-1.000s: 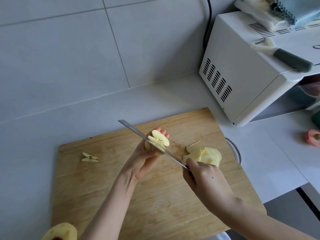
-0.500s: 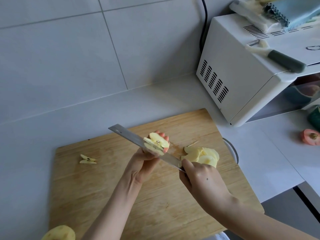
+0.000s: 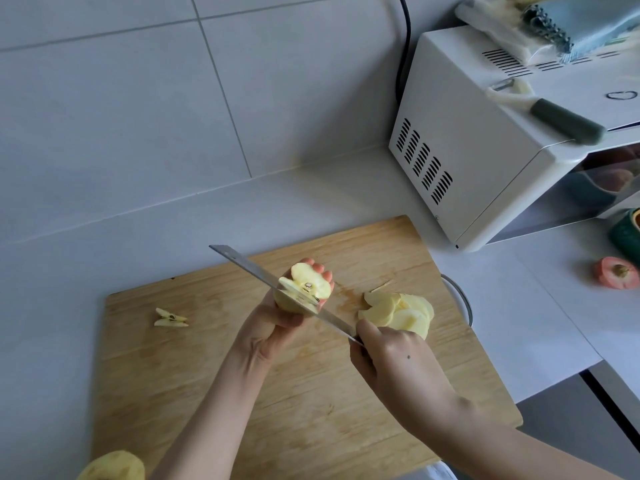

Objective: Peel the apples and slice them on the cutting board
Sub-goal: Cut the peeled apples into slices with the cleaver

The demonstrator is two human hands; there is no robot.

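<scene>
My left hand [image 3: 277,317] holds a peeled apple half [image 3: 304,285] cut side up above the wooden cutting board [image 3: 242,393]; its core and seeds show. My right hand [image 3: 391,358] grips the handle of a long knife [image 3: 249,268], whose blade lies across the apple half at the core. A pile of apple slices [image 3: 398,313] lies on the board just beyond my right hand. A cut-out core piece [image 3: 169,318] sits on the board's left. Another peeled apple piece [image 3: 114,467] shows at the bottom left edge.
A white microwave [image 3: 485,150] stands at the back right, with a green-handled peeler [image 3: 557,119] and a blue cloth [image 3: 581,22] on top. A red apple end [image 3: 614,271] lies on the counter at right. The tiled wall [image 3: 138,98] runs behind the board.
The knife blade has slid along the apple half's core, its tip shifting left and back. The left hand keeps holding the apple half in nearly the same place.
</scene>
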